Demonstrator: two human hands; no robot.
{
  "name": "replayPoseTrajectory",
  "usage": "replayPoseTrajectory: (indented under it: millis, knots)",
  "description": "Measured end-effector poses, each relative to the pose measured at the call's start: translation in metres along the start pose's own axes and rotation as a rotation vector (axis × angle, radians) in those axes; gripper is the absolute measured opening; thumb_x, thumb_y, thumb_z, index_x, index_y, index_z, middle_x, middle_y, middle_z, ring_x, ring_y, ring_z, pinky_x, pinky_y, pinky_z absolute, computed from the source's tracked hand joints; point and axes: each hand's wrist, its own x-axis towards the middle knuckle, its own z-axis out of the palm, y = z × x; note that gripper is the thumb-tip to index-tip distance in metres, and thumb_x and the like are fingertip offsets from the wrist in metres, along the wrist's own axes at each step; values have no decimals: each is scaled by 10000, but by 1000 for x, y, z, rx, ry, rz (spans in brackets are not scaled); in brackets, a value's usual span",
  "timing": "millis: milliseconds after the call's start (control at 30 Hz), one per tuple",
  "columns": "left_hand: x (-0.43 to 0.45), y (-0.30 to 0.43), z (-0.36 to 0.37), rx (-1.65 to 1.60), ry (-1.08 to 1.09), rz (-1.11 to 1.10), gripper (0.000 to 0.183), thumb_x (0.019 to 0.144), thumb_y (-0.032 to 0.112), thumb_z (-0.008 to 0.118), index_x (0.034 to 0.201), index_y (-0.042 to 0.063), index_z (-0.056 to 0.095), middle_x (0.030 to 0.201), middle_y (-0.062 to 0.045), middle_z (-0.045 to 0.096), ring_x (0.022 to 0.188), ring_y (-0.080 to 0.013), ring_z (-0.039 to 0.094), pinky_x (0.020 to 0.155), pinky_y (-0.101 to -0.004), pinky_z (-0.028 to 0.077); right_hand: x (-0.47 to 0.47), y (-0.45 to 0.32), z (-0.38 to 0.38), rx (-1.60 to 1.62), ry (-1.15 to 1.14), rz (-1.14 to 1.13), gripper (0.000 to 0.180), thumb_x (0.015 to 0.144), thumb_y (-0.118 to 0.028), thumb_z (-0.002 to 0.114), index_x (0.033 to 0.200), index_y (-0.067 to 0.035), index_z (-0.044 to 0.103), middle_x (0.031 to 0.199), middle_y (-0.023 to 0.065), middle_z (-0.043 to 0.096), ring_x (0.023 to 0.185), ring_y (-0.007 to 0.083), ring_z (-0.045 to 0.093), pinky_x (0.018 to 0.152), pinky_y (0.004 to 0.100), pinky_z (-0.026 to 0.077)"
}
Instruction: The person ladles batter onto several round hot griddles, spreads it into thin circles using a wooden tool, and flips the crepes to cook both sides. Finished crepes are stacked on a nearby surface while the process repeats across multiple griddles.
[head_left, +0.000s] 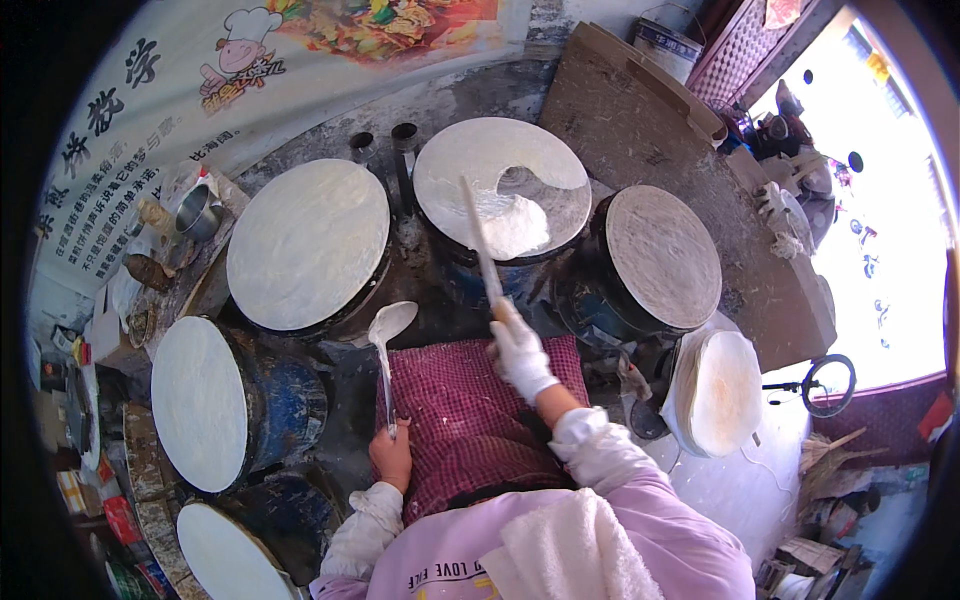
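Observation:
My right hand (521, 360), in a white glove, grips the wooden handle of a long flat spreader (481, 236). Its blade lies over the centre griddle (450, 154), beside a mound of white batter (517, 229). Batter covers part of that round plate, and a curved patch is bare grey. My bare left hand (391, 454) holds a ladle (394, 322) by its handle; batter coats its bowl, left of the checked apron (480, 397). The left griddle (311, 244) bears a pale layer to its edge. On the right griddle (664, 255) the surface looks greyish and thinly coated.
Two more coated griddles (199, 405) (225, 555) stand at the lower left on blue drums. A stack of thin round flatbreads (724, 394) is at the right. A steel cup (199, 212) sits on the left side shelf. Cardboard (645, 142) leans behind, and a ring light (828, 385) stands by the doorway.

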Motion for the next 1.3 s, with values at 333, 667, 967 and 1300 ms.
replayPoseTrajectory:
  millis: [333,667,967,1300]
  knots:
    - [14,6,24,202,33,117,388,903,373,686,748,18,701,692,-192,665,678,-412,658,656,-506,486,1,-64,-103,-342,-236,92,542,1030,-243,527,1556,-236,397,770,64,670,482,121,577,419,286,484]
    - [3,39,26,154,9,64,402,901,378,690,745,7,704,676,-201,661,672,-407,662,651,-496,493,35,-71,-188,-269,-99,116,526,1028,-219,509,1542,-290,422,636,1,598,423,98,522,365,260,426]
    - [10,36,32,316,20,93,416,898,370,696,723,-7,691,696,-221,664,672,-427,653,647,-514,482,42,-18,-195,-182,-83,44,495,1040,-190,522,1527,-238,454,703,10,646,502,83,564,458,246,462]
    - [13,37,33,271,-2,42,329,891,307,699,780,-1,722,682,-204,665,637,-380,661,622,-480,491,69,-18,-127,-1003,418,-323,599,1007,-290,559,1561,-303,332,880,225,677,679,431,684,611,550,555]
